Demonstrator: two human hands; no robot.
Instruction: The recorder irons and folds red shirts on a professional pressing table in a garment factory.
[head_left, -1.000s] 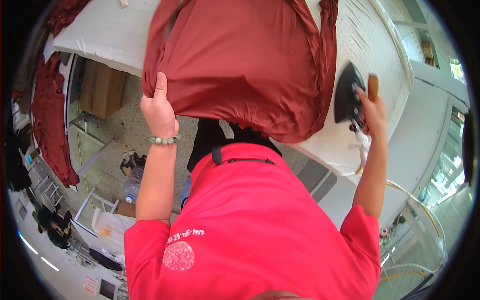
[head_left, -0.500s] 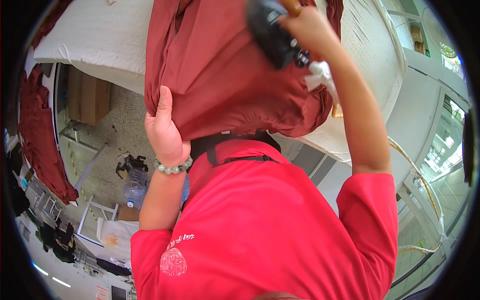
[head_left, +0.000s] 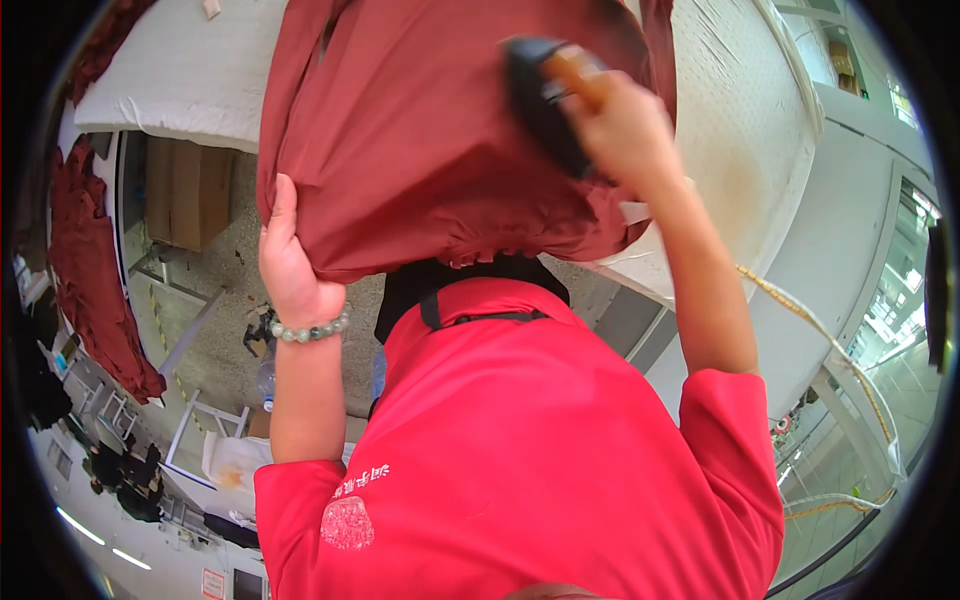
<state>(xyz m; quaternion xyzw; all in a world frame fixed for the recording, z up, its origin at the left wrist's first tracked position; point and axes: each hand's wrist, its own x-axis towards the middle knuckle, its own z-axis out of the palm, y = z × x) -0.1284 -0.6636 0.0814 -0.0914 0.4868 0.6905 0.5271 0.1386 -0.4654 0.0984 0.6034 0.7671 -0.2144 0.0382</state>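
A dark red garment [head_left: 420, 130] lies over the white padded ironing table, its gathered edge hanging at the near side toward my body. My left hand [head_left: 298, 265] grips the garment's near left edge, thumb on top and the other fingers hidden beneath the cloth. My right hand [head_left: 625, 130], blurred by motion, is wrapped round the orange-brown handle of a black iron [head_left: 545, 105]. The iron is over the right part of the garment, tilted; whether its sole touches the cloth I cannot tell.
The padded ironing table [head_left: 740, 150] extends right and left. A yellowish hose [head_left: 820, 330] hangs at the right. To the left are a cardboard box [head_left: 188, 195] on the floor, metal frames and another dark red garment [head_left: 90, 270]. A clear plastic bottle [head_left: 266, 385] is near my left forearm.
The iron has turned and moved slightly nearer to me, with my right hand on it. My left hand has shifted left, drawing the garment's edge with it.
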